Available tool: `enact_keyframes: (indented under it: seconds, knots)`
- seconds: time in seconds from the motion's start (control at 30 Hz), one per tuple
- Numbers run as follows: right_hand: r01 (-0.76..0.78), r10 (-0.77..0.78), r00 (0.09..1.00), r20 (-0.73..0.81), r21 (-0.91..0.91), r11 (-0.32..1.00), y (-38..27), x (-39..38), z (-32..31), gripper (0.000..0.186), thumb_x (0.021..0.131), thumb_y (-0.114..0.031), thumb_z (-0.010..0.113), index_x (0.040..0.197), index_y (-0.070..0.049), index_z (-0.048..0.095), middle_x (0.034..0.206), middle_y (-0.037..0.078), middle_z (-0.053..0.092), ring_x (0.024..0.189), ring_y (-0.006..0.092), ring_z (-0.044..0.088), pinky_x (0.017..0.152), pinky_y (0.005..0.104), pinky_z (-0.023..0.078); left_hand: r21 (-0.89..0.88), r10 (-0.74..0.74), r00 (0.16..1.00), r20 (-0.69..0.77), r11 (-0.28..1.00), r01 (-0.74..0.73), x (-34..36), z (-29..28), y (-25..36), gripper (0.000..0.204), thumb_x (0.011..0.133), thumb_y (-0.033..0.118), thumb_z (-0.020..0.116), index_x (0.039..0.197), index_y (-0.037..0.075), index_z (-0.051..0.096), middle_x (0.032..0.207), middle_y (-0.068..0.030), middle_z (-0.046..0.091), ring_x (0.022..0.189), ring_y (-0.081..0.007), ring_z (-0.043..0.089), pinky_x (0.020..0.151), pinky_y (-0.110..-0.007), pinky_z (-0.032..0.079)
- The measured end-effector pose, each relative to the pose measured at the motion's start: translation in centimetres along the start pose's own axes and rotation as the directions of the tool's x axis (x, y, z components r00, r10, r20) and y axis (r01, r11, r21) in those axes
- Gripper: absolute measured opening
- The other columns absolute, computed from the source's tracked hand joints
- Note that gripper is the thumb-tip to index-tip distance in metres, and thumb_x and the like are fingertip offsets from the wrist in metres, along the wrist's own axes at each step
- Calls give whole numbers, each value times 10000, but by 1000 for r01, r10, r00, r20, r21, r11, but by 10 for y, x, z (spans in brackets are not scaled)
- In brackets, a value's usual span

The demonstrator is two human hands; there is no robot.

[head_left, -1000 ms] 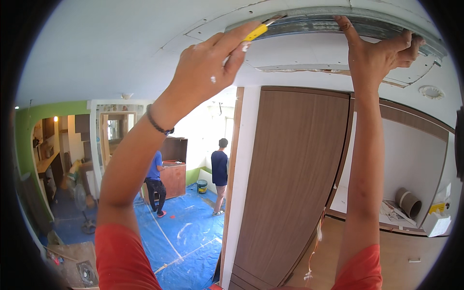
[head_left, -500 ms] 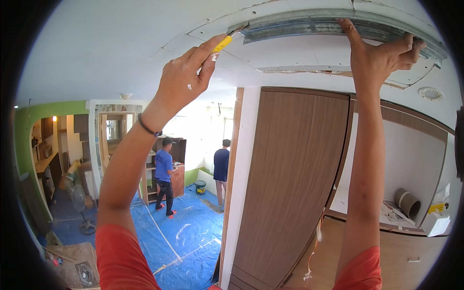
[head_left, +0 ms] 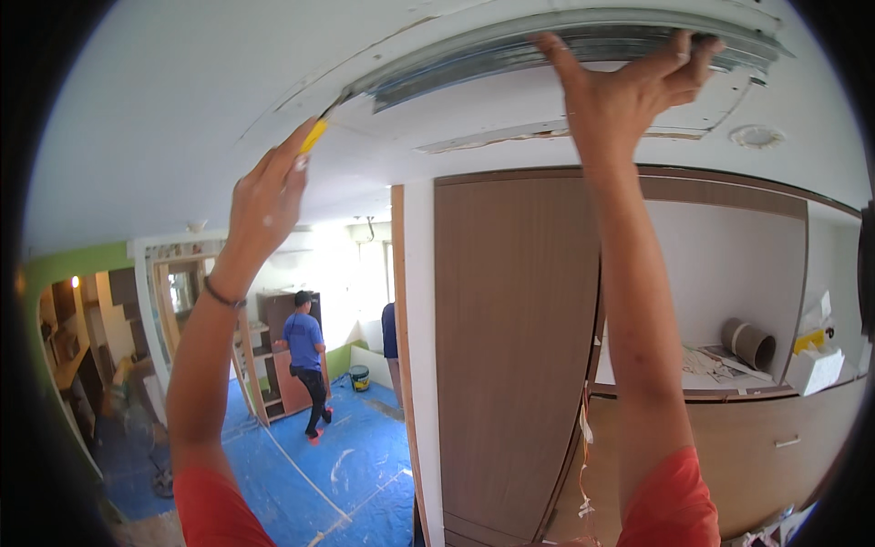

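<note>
My left hand (head_left: 268, 199) is closed on a yellow-handled tool (head_left: 313, 136), whose blade touches the white ceiling (head_left: 164, 100) at the left end of a long grey metal channel. My right hand (head_left: 618, 98) is raised against that channel (head_left: 469, 68), fingers wrapped along its lower side, the thumb on its face and the other fingertips toward its right end. Cut seams and screw dots surround the channel, and a strip of cut board edge (head_left: 492, 138) runs below it.
A wooden cabinet (head_left: 510, 356) and open niche (head_left: 711, 273) stand ahead. Through the doorway, a person in blue (head_left: 304, 335) and another, partly hidden person (head_left: 390, 333) are on a blue floor sheet (head_left: 355, 456), near a bucket (head_left: 359, 378). A round opening (head_left: 756, 138) is at upper right.
My left hand and tool have moved left and down along the ceiling. My view has shifted, with my right hand now further left in it. The person in blue has moved.
</note>
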State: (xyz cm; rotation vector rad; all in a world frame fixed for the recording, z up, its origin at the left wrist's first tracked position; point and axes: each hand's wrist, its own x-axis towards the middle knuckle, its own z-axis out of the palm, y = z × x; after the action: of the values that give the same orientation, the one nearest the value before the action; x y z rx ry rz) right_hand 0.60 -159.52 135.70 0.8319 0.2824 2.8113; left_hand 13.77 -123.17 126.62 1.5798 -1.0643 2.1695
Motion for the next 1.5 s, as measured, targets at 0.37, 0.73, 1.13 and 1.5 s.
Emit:
enact_keyframes:
  seconds: [0.37,0.73,1.13,1.5]
  knots:
    - [-171,183,983,-14,292,941,-40,-22,-36,1320,692,-316,939,1638,-59,55,1652,353,-28,1512,540,98,1180,643,208,-191,10,994,-112,981,-31,18,-4,93,465,977,133,683,1409,22,553,1169,-198,699,827,-229,686,752,-342,556]
    - [-285,189,899,395,199,938,-64,-76,-137,1546,467,-204,1031,1632,-62,26,1647,302,-118,1532,538,-3,1215,616,227,-491,-110,978,177,852,184,-44,36,143,334,927,111,745,1226,-1,650,986,-176,723,840,-241,710,770,-346,558]
    - [-424,245,844,477,314,850,-53,-164,-264,1210,797,-128,865,1642,-65,1,1655,299,-106,1495,509,249,1162,534,352,-503,-284,739,612,581,640,-154,25,256,335,912,110,733,1214,2,638,863,-202,711,762,-298,741,670,-351,566]
    - [-894,727,-256,637,131,-429,-14,-143,-324,746,907,-173,800,1473,80,385,1150,140,682,1094,198,650,995,338,473,-510,-66,678,732,607,609,-137,24,312,383,941,166,749,1257,-5,619,929,-186,710,774,-240,714,720,-341,562]
